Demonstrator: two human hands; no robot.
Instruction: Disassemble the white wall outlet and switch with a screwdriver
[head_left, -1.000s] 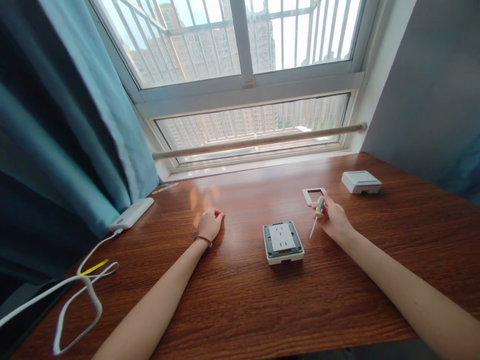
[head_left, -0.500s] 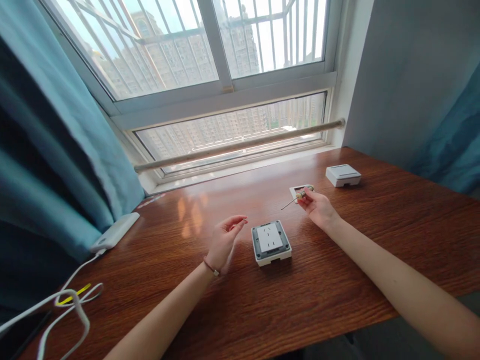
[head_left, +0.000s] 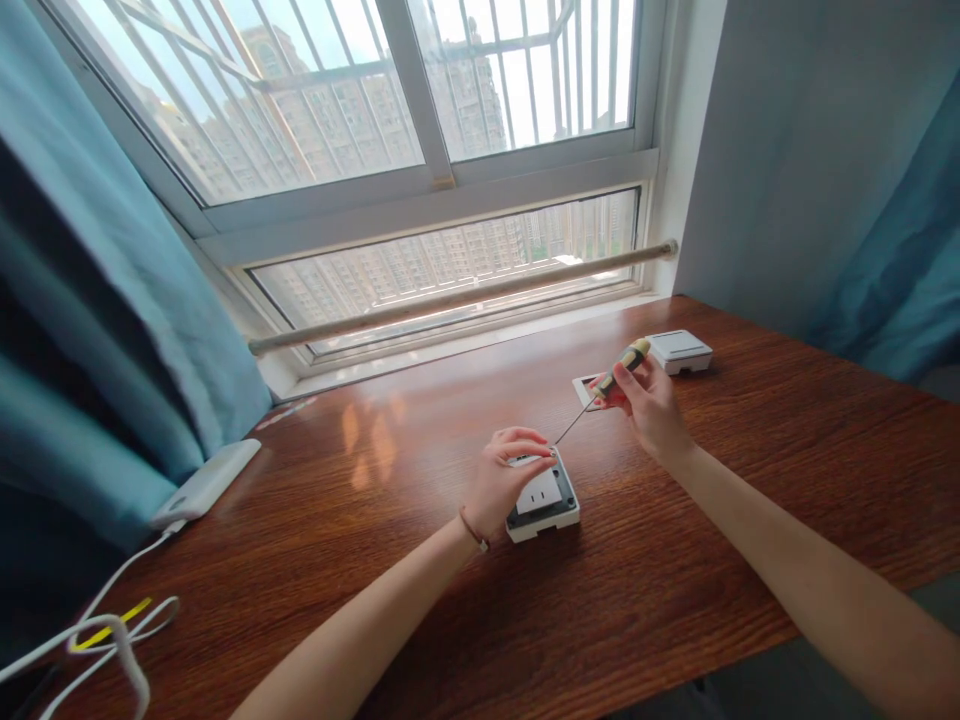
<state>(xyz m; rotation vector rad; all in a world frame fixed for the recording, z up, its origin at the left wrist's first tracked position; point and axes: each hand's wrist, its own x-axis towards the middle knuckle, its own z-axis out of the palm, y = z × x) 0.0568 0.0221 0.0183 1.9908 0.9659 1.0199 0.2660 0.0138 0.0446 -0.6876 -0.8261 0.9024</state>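
The wall socket (head_left: pixel 538 492) lies face up on the wooden table, its white centre framed by a dark mounting plate on a white box. Over its far left part reaches my left hand (head_left: pixel 504 475), thumb and fingertips pinched on a tiny thing that looks like a screw (head_left: pixel 553 453). My right hand (head_left: pixel 651 408) grips the yellow and dark handle of a screwdriver (head_left: pixel 621 368). The shaft slants down to the left, and its tip meets the left fingertips. Part of the socket's face is hidden behind my left hand.
Behind my right hand lies a white frame (head_left: pixel 583 392), partly covered. A white switch box (head_left: pixel 681 352) sits further right. At the left are a white power strip or adapter (head_left: pixel 208 484), white cable (head_left: pixel 124 580) with a yellow tie, and a blue curtain (head_left: pixel 142 260). The window is behind the table.
My left hand has moved right, from beside the socket to over it. My right hand has tilted the screwdriver, bringing its tip down to the left fingertips. The view has shifted slightly.
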